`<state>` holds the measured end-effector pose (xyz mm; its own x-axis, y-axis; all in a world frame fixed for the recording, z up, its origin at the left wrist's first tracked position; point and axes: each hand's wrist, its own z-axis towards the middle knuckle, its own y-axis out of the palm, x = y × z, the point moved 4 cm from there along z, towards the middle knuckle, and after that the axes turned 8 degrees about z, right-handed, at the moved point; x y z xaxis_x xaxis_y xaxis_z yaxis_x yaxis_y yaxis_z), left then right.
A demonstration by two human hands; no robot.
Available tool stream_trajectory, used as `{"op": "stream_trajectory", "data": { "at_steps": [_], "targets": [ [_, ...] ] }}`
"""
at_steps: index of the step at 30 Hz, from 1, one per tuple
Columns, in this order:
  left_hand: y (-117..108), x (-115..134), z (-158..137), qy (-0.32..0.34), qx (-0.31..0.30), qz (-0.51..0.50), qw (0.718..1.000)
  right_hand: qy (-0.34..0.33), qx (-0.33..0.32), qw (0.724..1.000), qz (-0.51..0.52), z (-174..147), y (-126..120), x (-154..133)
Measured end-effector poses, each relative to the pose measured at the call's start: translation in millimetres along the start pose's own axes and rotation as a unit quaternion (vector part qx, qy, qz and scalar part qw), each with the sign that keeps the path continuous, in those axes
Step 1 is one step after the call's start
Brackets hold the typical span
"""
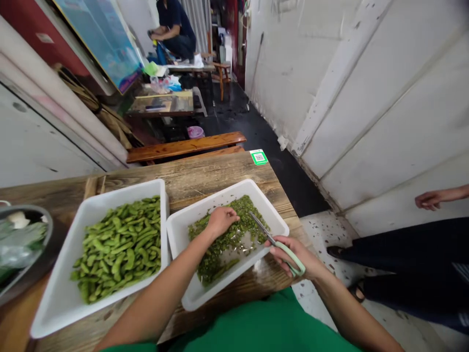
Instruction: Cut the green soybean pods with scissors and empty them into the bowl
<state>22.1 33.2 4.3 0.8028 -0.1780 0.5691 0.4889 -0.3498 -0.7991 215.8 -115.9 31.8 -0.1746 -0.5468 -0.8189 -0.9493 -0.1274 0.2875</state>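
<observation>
My right hand (293,255) grips a pair of scissors (297,264) with pale green handles at the right rim of a white tray (266,198). The metal blades point away over the tray, close together. Inside lie small green cut bits (252,208) and some whole pods in shallow water. My left hand (222,221) hangs over these bits with its fingers closed together; anything between the fingertips is too small to make out. To the left, a second white tray (60,303) carries a heap of whole edamame pods (124,239).
Both trays stand on a wooden table (205,171) with a green QR code sticker (259,157) at its far corner. A metal bowl (51,234) of leafy vegetables sits far left. Another person's hand (432,199) and legs are at right. Beyond are a bench (190,145) and a seated person (176,29).
</observation>
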Motion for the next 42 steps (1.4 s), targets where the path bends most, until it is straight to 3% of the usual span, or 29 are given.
{"op": "stream_trajectory", "data": {
  "at_steps": [6, 8, 13, 15, 20, 26, 34, 39, 42],
  "targets": [
    [6.4, -15.0, -41.3, -0.061, -0.066, 0.170, 0.981, 0.009, 0.071, 0.997, 0.028, -11.9, -18.8, -43.6],
    [3.7, -22.4, -64.2, -0.063, -0.087, 0.165, 0.980, 0.021, 0.077, 0.996, 0.029, -16.4, -21.3, -57.4],
    [-13.6, -24.8, -103.9, -0.077, -0.050, 0.129, 0.987, 0.062, 0.066, 0.996, 0.007, -23.3, -15.3, -70.7],
    [-13.9, -18.8, -104.3, -0.072, -0.051, 0.166, 0.982, 0.064, 0.069, 0.996, 0.000, -25.9, -12.1, -70.1],
    [-7.6, -3.1, -85.7, 0.012, -0.086, 0.203, 0.975, 0.060, 0.079, 0.995, -0.016, -38.3, -3.6, -68.0],
    [7.1, -7.9, -90.3, 0.097, -0.216, 0.162, 0.958, 0.078, 0.084, 0.993, -0.029, -42.1, 1.8, -62.7],
    [31.6, -1.2, -87.9, 0.072, -0.173, 0.157, 0.970, 0.070, 0.080, 0.990, -0.095, -20.1, 18.2, -53.0],
    [32.9, 5.5, -82.6, 0.085, -0.178, 0.060, 0.979, 0.052, 0.054, 0.979, -0.188, -13.5, 19.1, -37.6],
    [37.6, 9.1, -79.0, 0.061, -0.175, -0.012, 0.983, 0.040, 0.056, 0.974, -0.214, -13.3, 17.1, -35.3]
  ]
}}
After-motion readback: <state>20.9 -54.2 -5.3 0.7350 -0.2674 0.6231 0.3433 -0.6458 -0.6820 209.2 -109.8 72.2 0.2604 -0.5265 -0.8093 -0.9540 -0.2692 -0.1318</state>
